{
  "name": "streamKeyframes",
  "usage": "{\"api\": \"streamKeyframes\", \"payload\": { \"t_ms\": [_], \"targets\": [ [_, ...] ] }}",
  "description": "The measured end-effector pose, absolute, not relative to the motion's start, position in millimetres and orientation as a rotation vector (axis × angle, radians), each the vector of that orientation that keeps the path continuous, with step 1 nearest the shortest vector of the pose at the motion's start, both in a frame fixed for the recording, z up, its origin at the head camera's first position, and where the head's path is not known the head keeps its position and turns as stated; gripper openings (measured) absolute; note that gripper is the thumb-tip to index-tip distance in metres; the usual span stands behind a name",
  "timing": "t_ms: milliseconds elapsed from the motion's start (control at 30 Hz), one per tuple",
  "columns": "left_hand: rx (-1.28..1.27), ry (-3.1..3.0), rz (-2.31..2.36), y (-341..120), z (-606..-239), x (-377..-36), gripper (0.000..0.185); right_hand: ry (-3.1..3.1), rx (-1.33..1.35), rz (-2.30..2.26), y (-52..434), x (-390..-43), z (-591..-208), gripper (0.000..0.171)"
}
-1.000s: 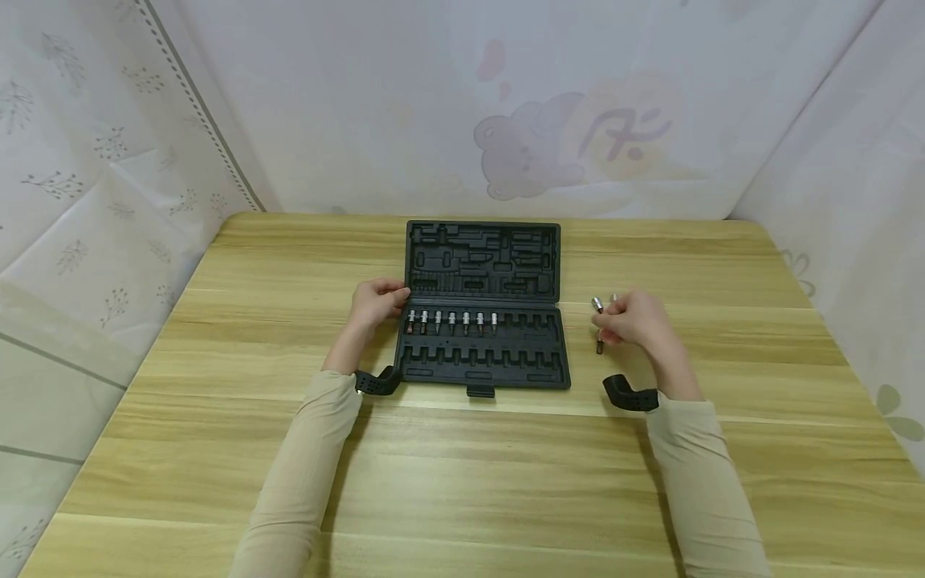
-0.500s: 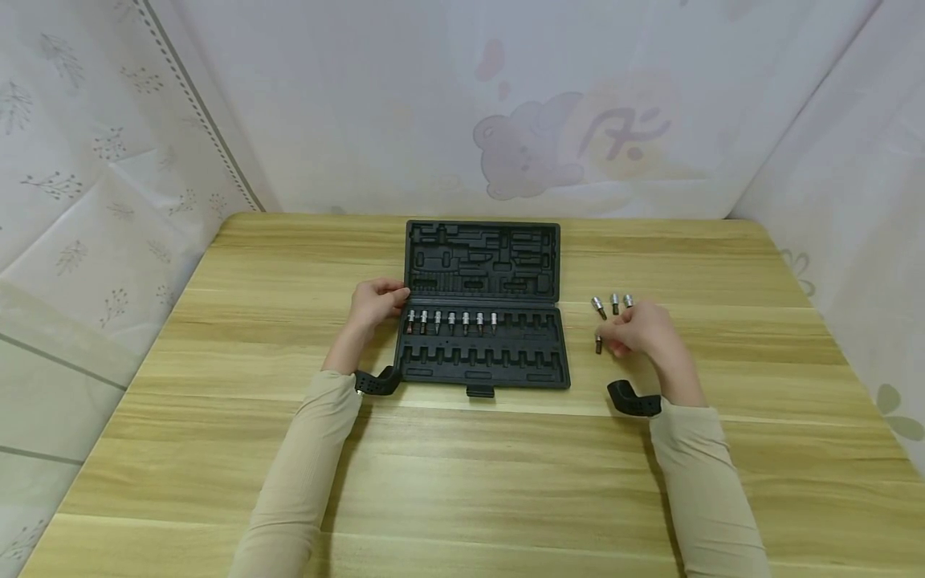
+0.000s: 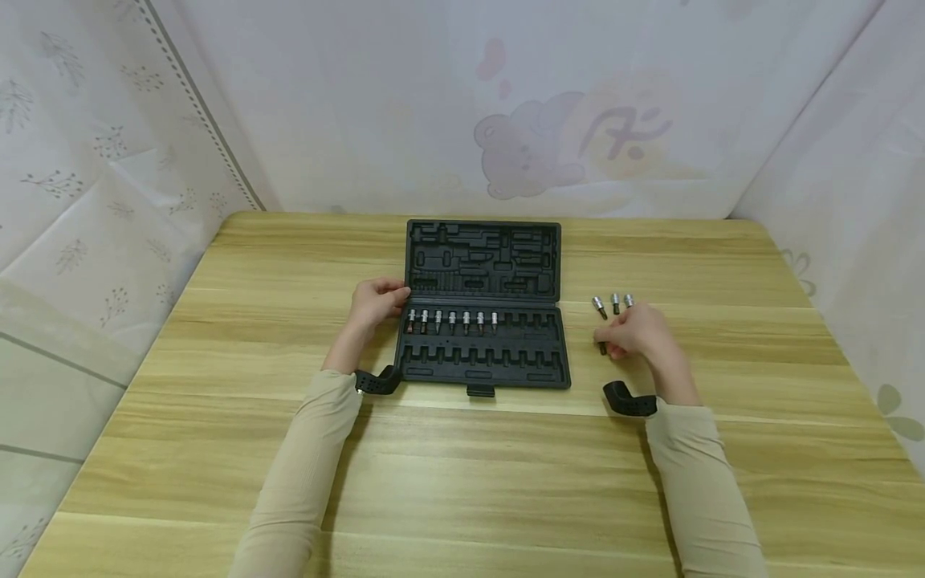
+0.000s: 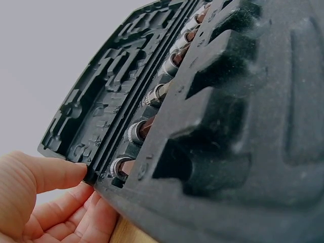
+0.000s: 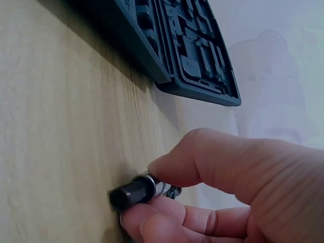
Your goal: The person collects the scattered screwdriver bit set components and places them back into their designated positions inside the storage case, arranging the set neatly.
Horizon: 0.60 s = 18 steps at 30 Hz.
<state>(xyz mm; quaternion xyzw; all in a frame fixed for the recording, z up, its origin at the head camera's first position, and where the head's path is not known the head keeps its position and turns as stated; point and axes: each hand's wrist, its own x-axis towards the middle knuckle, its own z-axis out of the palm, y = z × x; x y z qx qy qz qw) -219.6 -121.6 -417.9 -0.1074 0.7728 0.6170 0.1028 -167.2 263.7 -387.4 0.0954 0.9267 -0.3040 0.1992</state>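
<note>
A black plastic socket case (image 3: 478, 345) lies unfolded on the wooden table, with several silver-collared bit sockets (image 3: 466, 323) in the left part of its upper row. At the case's left edge, by the hinge, my left hand (image 3: 376, 303) pinches the corner, thumb on top and fingers beneath in the left wrist view. To the right of the case my right hand (image 3: 634, 331) grips a hex bit socket (image 5: 134, 194) between thumb and fingers, its dark hexagonal tip pointing out close over the table. Just beyond that hand lie three loose bit sockets (image 3: 615, 303).
The case's lid (image 3: 482, 258) lies back toward the wall, showing moulded recesses. A latch (image 3: 480, 391) sticks out at the front edge. Patterned cloth (image 3: 405, 104) hangs behind the table (image 3: 462, 482) and along both sides.
My right hand has drawn back from the loose bit sockets, uncovering them, and now holds the hex bit socket nearer the front. My left hand stays at the case's edge.
</note>
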Motion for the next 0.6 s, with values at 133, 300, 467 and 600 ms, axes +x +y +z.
{"api": "streamKeyframes", "payload": {
  "t_ms": [133,300,467,600],
  "targets": [
    [-0.326,2.281,1.822,-122,-418,-220,0.030,2.581,0.278,-0.834,263,-168,-387,0.024],
    [-0.334,2.287,1.819,-122,-418,-220,0.030,2.585,0.246,-0.813,262,-170,-385,0.023],
    [-0.332,2.290,1.813,-121,-418,-220,0.030,2.602,0.203,-0.781,257,-173,-383,0.024],
    [-0.322,2.290,1.816,-122,-418,-220,0.030,2.597,0.166,-0.806,251,-175,-382,0.022]
  ]
}}
